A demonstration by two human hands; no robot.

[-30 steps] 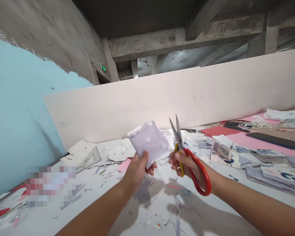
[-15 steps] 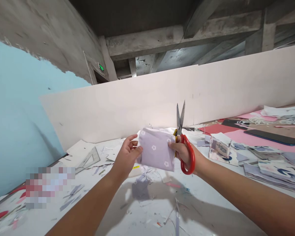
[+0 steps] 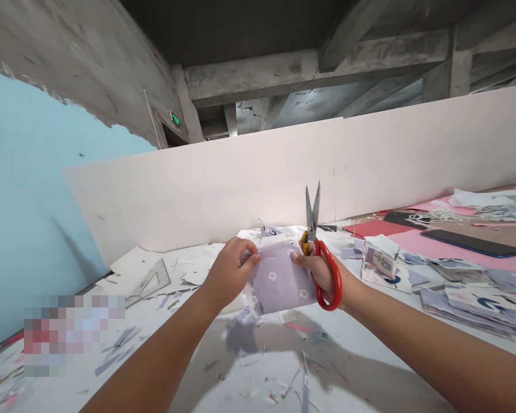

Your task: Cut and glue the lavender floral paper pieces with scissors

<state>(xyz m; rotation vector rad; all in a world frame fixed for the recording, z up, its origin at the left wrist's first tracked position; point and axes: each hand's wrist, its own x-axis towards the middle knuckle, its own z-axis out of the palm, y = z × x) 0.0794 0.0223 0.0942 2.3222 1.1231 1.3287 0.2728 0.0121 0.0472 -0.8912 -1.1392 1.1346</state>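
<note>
While the left hand (image 3: 230, 271) grips the top edge of a lilac cloth (image 3: 279, 281) printed with small white flowers, the right hand (image 3: 322, 272) is clenched around a pair of scissors (image 3: 312, 215), its thumb pressed against the cloth's right side. The scissors' red handles (image 3: 332, 285) curve below the hand, and their slightly parted blades point upward, clear of the cloth. Held by both hands, the cloth sits above a white table (image 3: 361, 358) strewn with paper scraps, with loose threads at its lower left corner. A clear plastic set square (image 3: 148, 284) lies to the left. To the right are a small printed paper bundle (image 3: 380, 258) and stacks of printed sheets (image 3: 477, 304). Farther right, a black phone (image 3: 473, 243) rests on a pink sheet (image 3: 456, 258), near a red sheet (image 3: 374, 228) and tangled white cord (image 3: 438, 216). A tall white board (image 3: 241, 195) runs behind the table, in front of a pale blue wall (image 3: 26, 183).
</note>
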